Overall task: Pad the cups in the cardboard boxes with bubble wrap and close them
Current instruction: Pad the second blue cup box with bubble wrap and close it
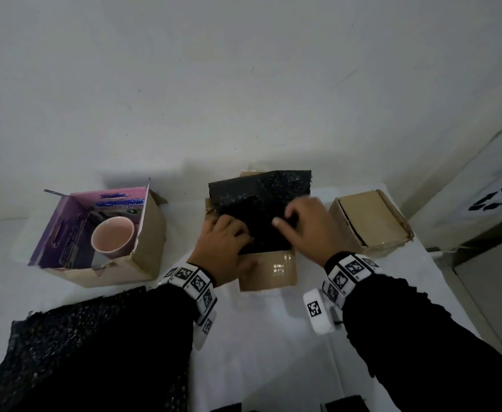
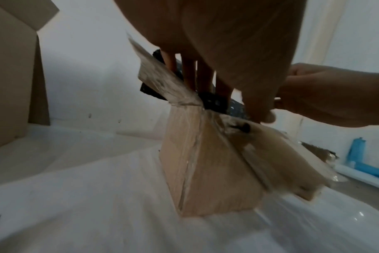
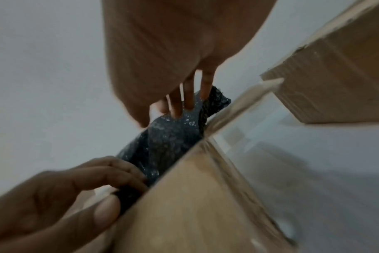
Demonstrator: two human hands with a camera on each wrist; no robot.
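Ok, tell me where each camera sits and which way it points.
Head: worn on the head, facing forward and down at the table; shows both sleeves, with the left hand and right hand on the bubble wrap in the middle box.
Left wrist: on the left wrist, looking along its fingers into that box; the right hand shows at the right.
Right wrist: on the right wrist, looking along its fingers onto the wrap; the left hand shows lower left.
Shared: both wrist views see that box and wrap.

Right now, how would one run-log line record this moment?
step: padding middle box | left hand: pinches bubble wrap | right hand: presses it down | flaps: open
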